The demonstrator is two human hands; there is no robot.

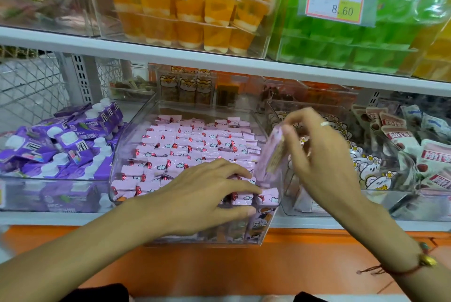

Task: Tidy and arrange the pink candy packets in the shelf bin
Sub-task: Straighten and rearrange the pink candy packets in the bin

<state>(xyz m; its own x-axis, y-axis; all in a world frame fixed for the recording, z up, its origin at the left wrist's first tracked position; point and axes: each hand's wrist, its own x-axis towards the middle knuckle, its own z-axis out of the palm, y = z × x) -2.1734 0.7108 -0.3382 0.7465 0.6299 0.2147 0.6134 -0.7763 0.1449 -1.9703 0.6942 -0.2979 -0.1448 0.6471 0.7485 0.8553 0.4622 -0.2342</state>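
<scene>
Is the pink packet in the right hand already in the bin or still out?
Out. The right hand holds the pink packet upright above the clear bin's right wall.

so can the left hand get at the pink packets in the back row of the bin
Probably yes: the left hand lies on the front packets, the clear bin is open on top, and nothing covers the back row.

The left hand covers the front rows of pink candy packets in the clear bin. The packet pinched by the right hand is motion-blurred, its print unreadable. Small text on the price tags is illegible.
</scene>
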